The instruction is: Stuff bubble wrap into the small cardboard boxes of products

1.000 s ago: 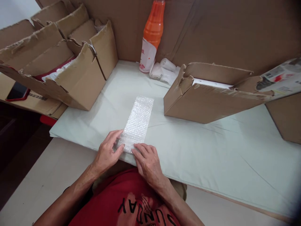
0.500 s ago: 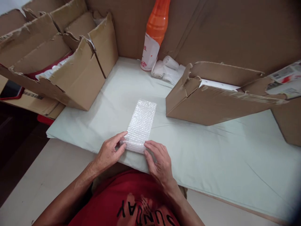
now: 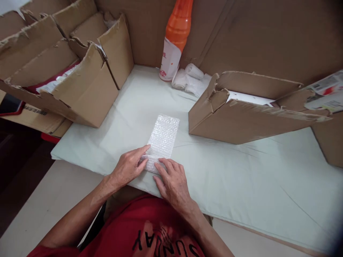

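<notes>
A narrow strip of clear bubble wrap [image 3: 164, 134] lies on the pale cloth-covered table, its near end folded over on itself. My left hand [image 3: 128, 166] holds the left edge at that fold, with the index finger above it and the thumb just below. Across the folded end rest the fingertips of my right hand [image 3: 173, 178], spread and pressing down. The right thumb stands apart, touching the table side nearest me. Part of the fold is hidden under my fingers; whether anything lies inside cannot be made out.
Torn-open cardboard boxes [image 3: 88, 89] stand at the left, one with red and white contents. Another low cardboard box [image 3: 249, 123] holding white items is at the right. An orange bottle [image 3: 178, 26] and crumpled white rolls [image 3: 191, 76] sit against the back cardboard wall.
My right hand has slid left along the folded end, and its thumb has come off the wrap. My left hand has shifted slightly right and up, so the hands are closer together.
</notes>
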`<state>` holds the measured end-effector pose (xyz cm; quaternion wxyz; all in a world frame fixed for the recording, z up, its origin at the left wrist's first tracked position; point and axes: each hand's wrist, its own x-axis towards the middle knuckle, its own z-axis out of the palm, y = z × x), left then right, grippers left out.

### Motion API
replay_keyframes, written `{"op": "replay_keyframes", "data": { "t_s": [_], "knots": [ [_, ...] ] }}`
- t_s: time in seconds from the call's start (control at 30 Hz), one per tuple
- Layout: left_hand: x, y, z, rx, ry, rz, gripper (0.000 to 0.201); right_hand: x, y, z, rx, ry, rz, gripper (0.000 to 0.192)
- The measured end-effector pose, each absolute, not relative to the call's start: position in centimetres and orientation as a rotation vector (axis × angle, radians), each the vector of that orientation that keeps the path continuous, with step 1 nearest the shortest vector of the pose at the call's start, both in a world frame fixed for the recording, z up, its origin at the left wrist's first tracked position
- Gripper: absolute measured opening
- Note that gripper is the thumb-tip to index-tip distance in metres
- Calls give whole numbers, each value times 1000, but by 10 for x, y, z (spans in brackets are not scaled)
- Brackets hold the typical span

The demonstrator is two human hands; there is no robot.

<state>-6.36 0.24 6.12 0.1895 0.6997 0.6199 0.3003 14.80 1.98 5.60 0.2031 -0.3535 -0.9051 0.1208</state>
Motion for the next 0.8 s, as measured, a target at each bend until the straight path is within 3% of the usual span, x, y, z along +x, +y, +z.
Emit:
{"op": "replay_keyframes", "data": {
  "t_s": [0.37,0.57,0.8],
  "knots": [
    [-72,1,73,2113,1559,906,49,152,27,56,-914,-2459,301,23],
    [-72,-18,74,1932,1523,873,46,158,29,58,-910,-2336,601,23],
    [-60,-9,64,1780,1748,812,42,165,19,67,-983,-2223,301,24]
  ]
}}
